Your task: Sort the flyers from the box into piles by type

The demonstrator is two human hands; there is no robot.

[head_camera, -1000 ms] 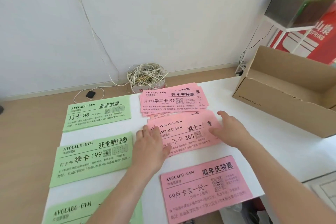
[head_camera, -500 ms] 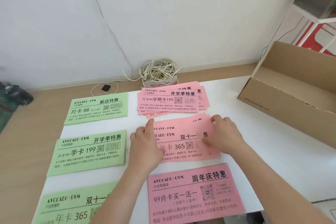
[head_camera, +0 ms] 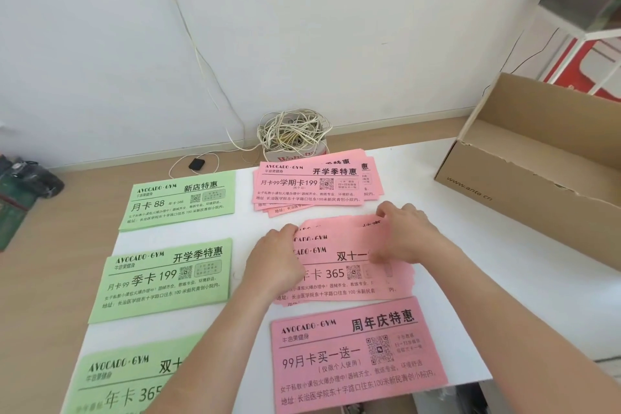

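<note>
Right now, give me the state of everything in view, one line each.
Cardboard box: open.
Far pink pile: fanned, untidy.
Middle pink pile: askew, held at both ends.
Near pink flyer: flat.
Green piles: flat, neat.
Left hand: grips its left edge.
Right hand: pinches its right end.
Cable coil: tangled.

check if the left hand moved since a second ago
Yes, slightly: the left hand shifted right, away from the green 199 flyer, and now grips the middle pink pile.

We see bright, even light and faint shadows; lines bow toward the edges, and the right hand (head_camera: 408, 239) blurs slightly.
</note>
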